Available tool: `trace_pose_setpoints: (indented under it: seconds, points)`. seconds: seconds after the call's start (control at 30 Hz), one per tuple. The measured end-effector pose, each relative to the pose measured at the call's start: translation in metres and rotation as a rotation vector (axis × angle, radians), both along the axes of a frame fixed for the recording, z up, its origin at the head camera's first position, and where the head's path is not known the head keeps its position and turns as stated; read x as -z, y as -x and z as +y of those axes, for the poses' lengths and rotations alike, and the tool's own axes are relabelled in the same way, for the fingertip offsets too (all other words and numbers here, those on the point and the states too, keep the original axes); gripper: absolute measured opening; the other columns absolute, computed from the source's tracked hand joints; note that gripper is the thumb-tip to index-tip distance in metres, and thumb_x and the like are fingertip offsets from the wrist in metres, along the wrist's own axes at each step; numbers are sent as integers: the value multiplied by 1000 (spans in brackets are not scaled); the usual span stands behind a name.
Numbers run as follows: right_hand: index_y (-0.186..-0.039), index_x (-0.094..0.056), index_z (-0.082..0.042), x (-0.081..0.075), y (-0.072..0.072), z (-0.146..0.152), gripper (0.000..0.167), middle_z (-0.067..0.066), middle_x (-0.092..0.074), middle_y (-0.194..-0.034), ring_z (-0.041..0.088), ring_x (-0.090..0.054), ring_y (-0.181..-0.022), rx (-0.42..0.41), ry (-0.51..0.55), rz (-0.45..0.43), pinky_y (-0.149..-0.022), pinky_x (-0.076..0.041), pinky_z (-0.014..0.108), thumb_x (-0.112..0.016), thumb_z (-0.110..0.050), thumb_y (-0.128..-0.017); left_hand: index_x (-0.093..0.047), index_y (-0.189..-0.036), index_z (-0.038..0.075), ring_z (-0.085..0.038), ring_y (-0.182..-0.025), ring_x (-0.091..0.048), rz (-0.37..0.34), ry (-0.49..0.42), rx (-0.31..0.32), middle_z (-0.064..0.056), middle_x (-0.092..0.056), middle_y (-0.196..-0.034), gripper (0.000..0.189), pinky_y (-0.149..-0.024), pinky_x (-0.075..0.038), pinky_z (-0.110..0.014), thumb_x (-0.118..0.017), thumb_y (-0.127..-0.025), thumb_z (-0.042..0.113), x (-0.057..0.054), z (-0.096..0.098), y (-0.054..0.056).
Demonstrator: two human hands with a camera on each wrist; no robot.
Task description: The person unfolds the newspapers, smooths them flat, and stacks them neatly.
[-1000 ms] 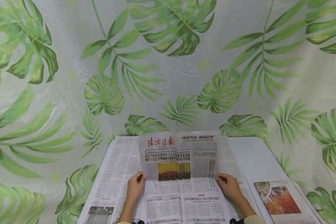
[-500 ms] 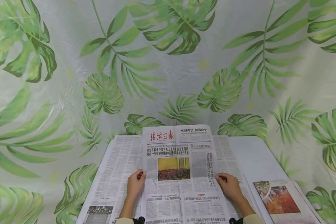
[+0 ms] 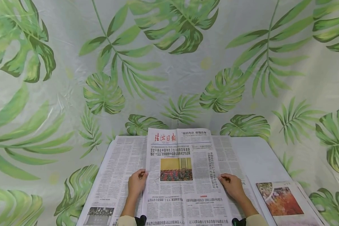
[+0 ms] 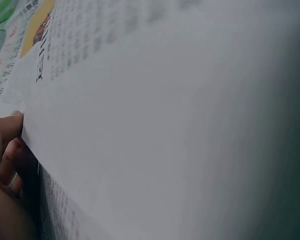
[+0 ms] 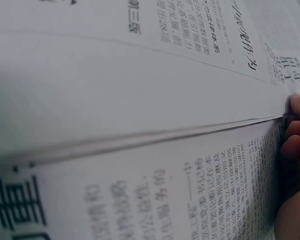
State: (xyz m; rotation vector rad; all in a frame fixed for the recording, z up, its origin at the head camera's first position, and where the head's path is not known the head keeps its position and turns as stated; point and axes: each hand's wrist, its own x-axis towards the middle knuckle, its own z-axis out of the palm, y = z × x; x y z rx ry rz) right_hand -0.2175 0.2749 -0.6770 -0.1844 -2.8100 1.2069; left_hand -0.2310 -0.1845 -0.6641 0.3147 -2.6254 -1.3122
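Note:
A newspaper point(image 3: 169, 191) with a red masthead and a colour photo is held up in front of the body in the head view. My left hand point(image 3: 137, 182) pinches its left edge about halfway up. On the opposite edge my right hand point(image 3: 232, 185) pinches the paper at nearly the same height. In the left wrist view the left thumb point(image 4: 12, 122) presses on the sheet's edge, and the paper fills most of that picture. The right wrist view shows the right thumb point(image 5: 299, 105) on top of the layered sheet edges, with curled fingers underneath.
Spread newspaper sheets point(image 3: 110, 175) lie on the white table point(image 3: 255, 157) behind the held one. A magazine or paper with an orange-red picture point(image 3: 288, 201) lies at the right front. A leaf-patterned curtain point(image 3: 169, 62) hangs just beyond the table's far edge.
The newspaper's upper half, earlier bent over, has straightened and stands more upright and narrower at the top. Both hands keep their hold at nearly the same places.

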Motion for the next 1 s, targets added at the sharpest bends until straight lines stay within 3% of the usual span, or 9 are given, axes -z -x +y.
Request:
trace_pose_setpoints:
  seconds: [0.23,0.47,0.67,0.87,1.0]
  points:
    - [-111,-76,-2,-3,0,-1,29,4,-71,-83,12,-57,-69,14,14,-13,-60,-45,23,-71,-27,-98,-78,-111,15,-11,-73,-64,-31,8,-20,5,-75,-88,23,-72,-48,-32,-74,-96,31,-3,0,2]
    - [-113,-75,-1,0,2,2,29,3,-71,-84,13,-59,-69,40,89,-66,-58,-47,23,-69,-26,-99,-73,-121,19,-9,-66,-61,-39,-13,7,7,-77,-86,27,-63,-46,-27,-70,-98,33,-1,-2,0]
    - [-113,-74,0,0,3,3,30,5,-71,-84,13,-59,-68,56,98,-62,-57,-47,23,-68,-27,-100,-69,-128,21,-8,-59,-55,-64,-62,91,11,-73,-80,34,-54,-42,-22,-73,-95,27,1,-6,-6]
    - [-114,-74,0,-3,5,3,32,5,-71,-86,14,-59,-70,91,117,-69,-57,-47,23,-67,-27,-100,-77,-104,22,-8,-68,-57,-46,-59,194,7,-69,-80,10,-63,-46,-21,-72,-96,19,3,-13,-8]
    - [-115,-74,1,-2,5,2,34,5,-70,-86,12,-58,-67,98,120,-65,-56,-47,23,-67,-29,-100,-80,-109,19,-10,-78,-62,-55,-68,230,3,-74,-91,15,-70,-50,-23,-69,-99,16,3,-16,-11]
